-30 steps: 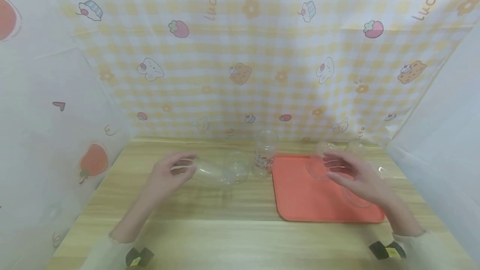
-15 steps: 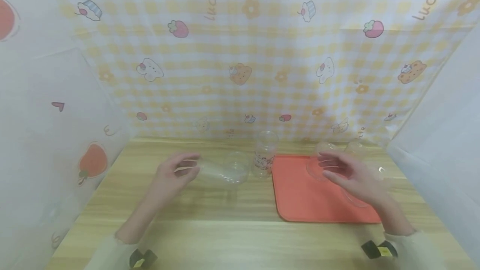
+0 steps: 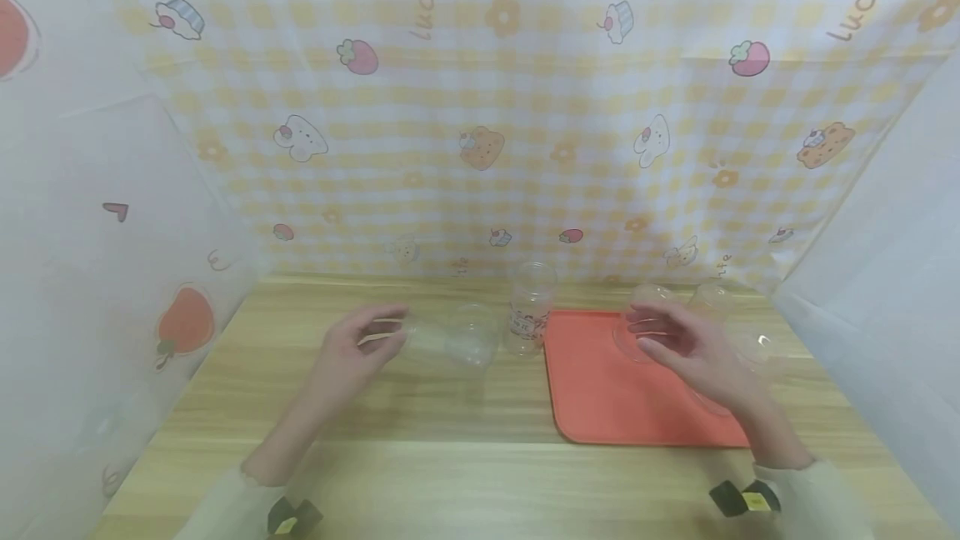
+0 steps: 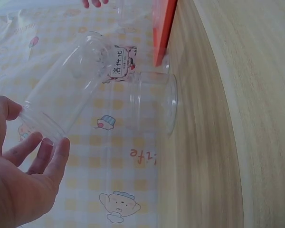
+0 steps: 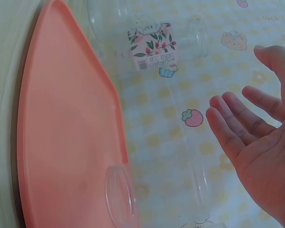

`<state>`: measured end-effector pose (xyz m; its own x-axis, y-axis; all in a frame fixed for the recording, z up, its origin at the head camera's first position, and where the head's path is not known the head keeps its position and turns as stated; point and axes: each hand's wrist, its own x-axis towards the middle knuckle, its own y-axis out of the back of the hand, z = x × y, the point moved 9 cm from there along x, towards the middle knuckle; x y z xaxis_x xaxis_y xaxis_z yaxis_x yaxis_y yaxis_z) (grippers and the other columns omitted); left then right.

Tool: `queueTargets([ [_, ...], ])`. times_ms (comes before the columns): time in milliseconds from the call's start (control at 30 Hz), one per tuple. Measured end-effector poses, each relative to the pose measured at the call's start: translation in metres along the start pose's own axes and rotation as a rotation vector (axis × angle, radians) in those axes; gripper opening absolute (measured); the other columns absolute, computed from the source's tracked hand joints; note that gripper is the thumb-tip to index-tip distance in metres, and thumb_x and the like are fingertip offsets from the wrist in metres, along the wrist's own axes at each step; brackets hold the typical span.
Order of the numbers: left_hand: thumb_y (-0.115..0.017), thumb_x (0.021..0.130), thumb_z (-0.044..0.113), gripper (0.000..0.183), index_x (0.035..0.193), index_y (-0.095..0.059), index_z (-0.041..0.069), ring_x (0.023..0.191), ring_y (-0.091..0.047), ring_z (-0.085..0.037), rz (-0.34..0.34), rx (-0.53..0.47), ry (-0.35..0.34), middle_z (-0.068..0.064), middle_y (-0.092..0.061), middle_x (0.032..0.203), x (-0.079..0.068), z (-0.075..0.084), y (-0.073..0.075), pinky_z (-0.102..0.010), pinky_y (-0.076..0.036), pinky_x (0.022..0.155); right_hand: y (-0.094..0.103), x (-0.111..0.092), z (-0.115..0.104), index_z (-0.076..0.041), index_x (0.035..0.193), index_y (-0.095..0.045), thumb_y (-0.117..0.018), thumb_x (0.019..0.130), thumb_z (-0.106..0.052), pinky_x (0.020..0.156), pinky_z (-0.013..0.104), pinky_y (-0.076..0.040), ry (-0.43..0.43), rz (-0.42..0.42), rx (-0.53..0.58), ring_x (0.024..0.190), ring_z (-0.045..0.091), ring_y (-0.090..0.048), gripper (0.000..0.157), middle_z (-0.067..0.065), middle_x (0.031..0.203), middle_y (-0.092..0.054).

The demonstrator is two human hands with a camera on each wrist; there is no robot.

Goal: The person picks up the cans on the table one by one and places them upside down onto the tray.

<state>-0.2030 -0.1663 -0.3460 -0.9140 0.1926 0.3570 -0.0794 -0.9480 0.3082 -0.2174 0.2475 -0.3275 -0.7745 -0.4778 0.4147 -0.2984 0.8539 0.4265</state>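
Observation:
My left hand [image 3: 356,357] grips one end of a clear plastic jar [image 4: 66,85], thumb on one side and fingers on the other. The jar slants above the table, its far end toward the right. Behind it in the head view, a second clear jar [image 4: 154,102] stands on the table. To the right of that is a clear jar with a printed floral label [image 3: 531,315], upright beside the tray's left edge. Over the orange-red tray [image 3: 615,407] my right hand [image 3: 686,348] hovers with loosely bent fingers, holding nothing, palm visible in the right wrist view.
On the tray stands a clear jar [image 5: 119,197], partly behind my right hand in the head view. More clear jars [image 3: 761,347] are at the right; their outlines are faint. A checked cloth [image 3: 480,107] hangs along the table's back edge, with white sheets [image 3: 885,257] at both sides.
My left hand has shifted a little to the right, carrying the slanted jar in front of the standing one. The right hand has drifted slightly left over the tray.

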Motion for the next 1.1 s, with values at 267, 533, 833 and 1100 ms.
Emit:
queueTargets([
  [267,-0.068,0.097,0.004,0.036,0.131,-0.06,-0.005,0.117,-0.058,-0.036,0.018,-0.06,0.031,-0.021,-0.058,0.134,0.002,0.001,-0.005,-0.03,-0.054,0.094,-0.001,0.001,0.005,0.006,0.139,-0.052,-0.063,0.092,0.016,0.09,0.035,-0.057,-0.019,0.031,0.037,0.113,0.023,-0.065,0.049,0.02,0.124,-0.063],
  [533,-0.068,0.097,0.007,0.035,0.131,-0.061,-0.001,0.118,-0.058,-0.038,0.018,-0.075,0.035,-0.017,-0.058,0.134,0.004,-0.001,-0.011,-0.031,-0.055,0.093,-0.005,0.002,0.004,0.004,0.137,-0.055,-0.064,0.092,0.015,0.084,0.037,-0.059,-0.05,0.064,0.011,0.11,0.024,-0.067,0.047,0.031,0.122,-0.061],
  [833,-0.068,0.098,0.008,0.035,0.131,-0.061,-0.001,0.118,-0.058,-0.038,0.023,-0.075,0.026,-0.016,-0.059,0.134,0.006,0.0,-0.017,-0.031,-0.055,0.093,-0.011,0.004,0.007,0.004,0.137,-0.055,-0.065,0.094,0.012,0.088,0.033,-0.058,-0.058,0.059,0.02,0.109,0.035,-0.066,0.045,0.022,0.122,-0.065],
  [1100,-0.068,0.098,0.007,0.034,0.13,-0.062,-0.003,0.116,-0.059,-0.036,0.036,-0.102,0.016,-0.02,-0.059,0.134,0.011,0.0,-0.021,-0.032,-0.056,0.091,-0.012,0.005,0.007,0.004,0.137,-0.054,-0.064,0.094,0.012,0.087,0.033,-0.058,-0.066,0.06,0.022,0.11,0.033,-0.065,0.045,0.022,0.123,-0.064],
])
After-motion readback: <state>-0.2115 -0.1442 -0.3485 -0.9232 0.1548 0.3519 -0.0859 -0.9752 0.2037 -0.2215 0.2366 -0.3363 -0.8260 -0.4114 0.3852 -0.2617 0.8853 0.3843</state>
